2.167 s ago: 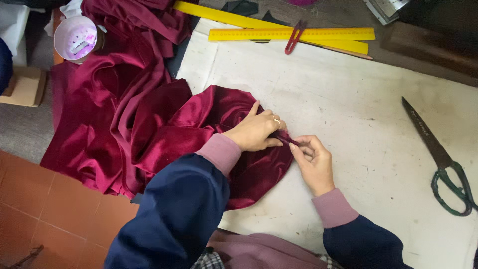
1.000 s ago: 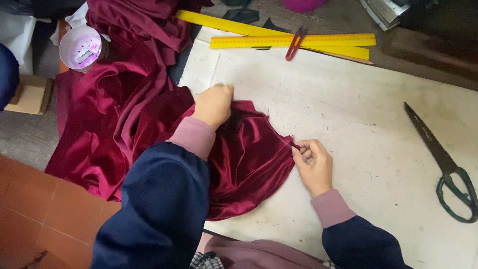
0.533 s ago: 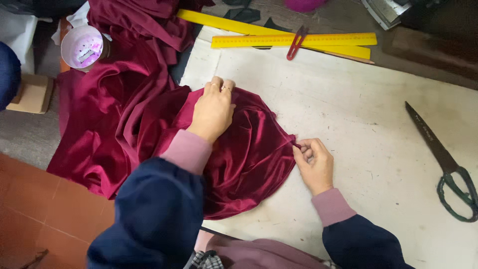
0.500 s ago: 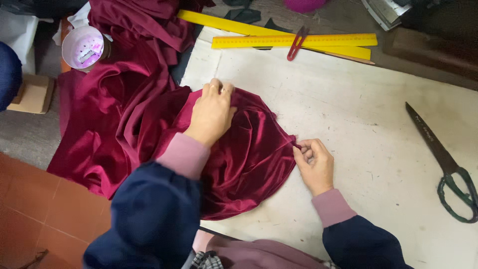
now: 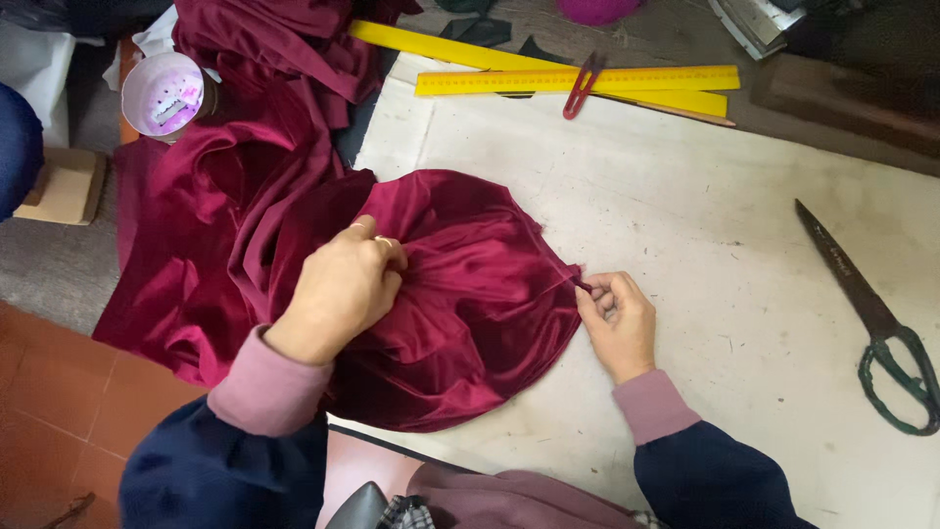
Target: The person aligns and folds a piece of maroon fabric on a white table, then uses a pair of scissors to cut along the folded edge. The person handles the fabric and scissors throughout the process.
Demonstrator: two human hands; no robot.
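Observation:
A large piece of dark red velvet cloth (image 5: 470,284) lies bunched on the white worktable (image 5: 705,245) and hangs over its left edge. My left hand (image 5: 343,289) rests on the cloth's middle with its fingers gathered into a fold. My right hand (image 5: 617,318) sits at the cloth's right edge and pinches a small tip of the fabric between thumb and fingers.
Big green-handled scissors (image 5: 871,313) lie at the right. Two yellow rulers (image 5: 578,80) and red thread snips (image 5: 583,86) lie at the back. A round white tub (image 5: 162,93) sits at the upper left, above a cardboard box (image 5: 59,186).
My left hand left the right hand's spot, reached up across the cloth, then drew back toward me, gathering fabric. The right hand kept its pinch in place.

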